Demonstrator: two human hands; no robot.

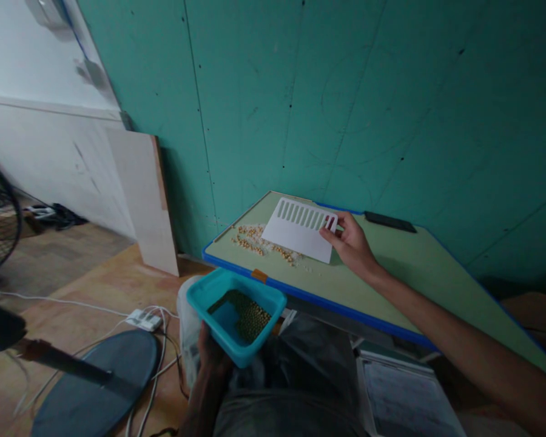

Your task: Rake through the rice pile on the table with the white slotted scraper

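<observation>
Right forearm (pixel 464 342) over tabletop (pixel 400 258); scraper (pixel 295 235) near front edge (pixel 318 299) (room rightward).

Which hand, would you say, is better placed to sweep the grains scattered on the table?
Probably the right hand: it holds the white slotted scraper beside those grains, while the left hand holds the turquoise basin near the table.

My right hand (pixel 352 244) grips a scraper (pixel 295 235), tilted beside the grains (pixel 250 244) scattered on the table (pixel 394 267) — and my left hand (pixel 213 352) holds a tub (pixel 255 287), beans (pixel 253 321) inside, near its edge.
</observation>
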